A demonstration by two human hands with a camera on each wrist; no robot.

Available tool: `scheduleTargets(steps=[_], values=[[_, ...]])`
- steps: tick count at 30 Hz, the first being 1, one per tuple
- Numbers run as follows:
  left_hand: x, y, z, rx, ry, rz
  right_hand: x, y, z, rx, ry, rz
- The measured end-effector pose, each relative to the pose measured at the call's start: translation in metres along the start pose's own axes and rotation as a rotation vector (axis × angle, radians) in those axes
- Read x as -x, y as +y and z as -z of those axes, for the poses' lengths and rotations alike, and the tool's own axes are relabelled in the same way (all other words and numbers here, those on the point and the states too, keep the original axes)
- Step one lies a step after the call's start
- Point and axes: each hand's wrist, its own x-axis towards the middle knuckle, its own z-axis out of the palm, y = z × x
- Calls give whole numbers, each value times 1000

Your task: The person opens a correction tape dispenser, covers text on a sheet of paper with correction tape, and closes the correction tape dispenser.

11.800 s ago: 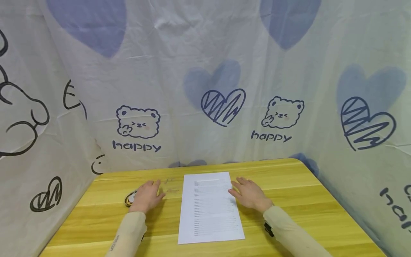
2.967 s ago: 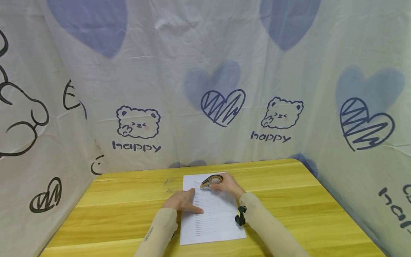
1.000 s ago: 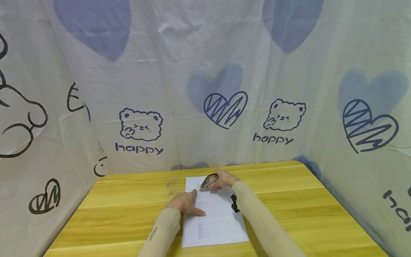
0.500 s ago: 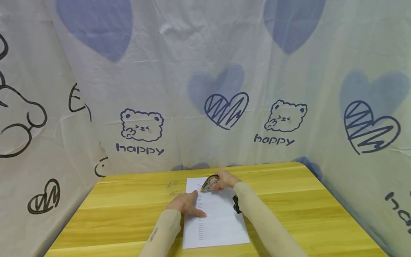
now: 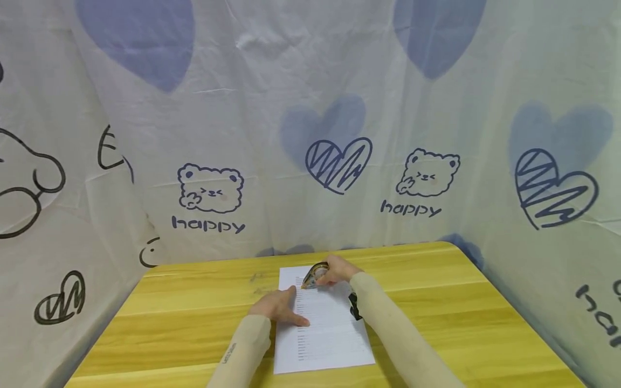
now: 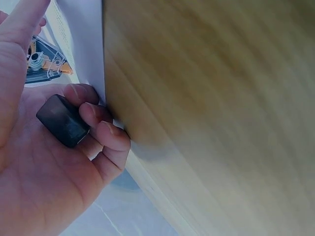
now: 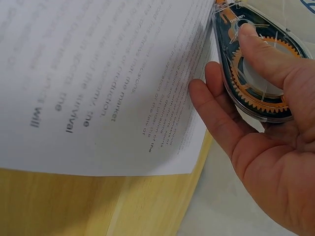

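Observation:
A white sheet of printed paper (image 5: 335, 339) lies on the table, its text in rows. My left hand (image 5: 278, 307) presses on its left part with fingers fairly straight and thumb spread across the print. In the left wrist view a small black block (image 6: 63, 120) sits against that hand's fingers. Near the sheet's top, my right hand (image 5: 338, 269) holds a clear-cased correction tape (image 5: 316, 275), its orange tip down at the printed lines. The right wrist view shows my thumb (image 7: 268, 56) on the case of the correction tape (image 7: 261, 110), over its orange gear.
The yellow wood-grained table (image 5: 184, 312) extends on both sides of the paper. A white curtain (image 5: 271, 215) with hearts and bears hangs behind and at the sides. A black device (image 5: 355, 307) shows at my right wrist.
Earliest, the correction tape lay by my left hand, away from the paper. Since then my right hand has gripped it and my left has come onto the sheet. Lately, the tape has tilted more steeply.

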Motion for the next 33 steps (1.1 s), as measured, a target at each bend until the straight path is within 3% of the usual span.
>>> scheduleTargets(steps=[33], values=[[2,3,2,-2,1,15,3,0,4,-13,0,-14]])
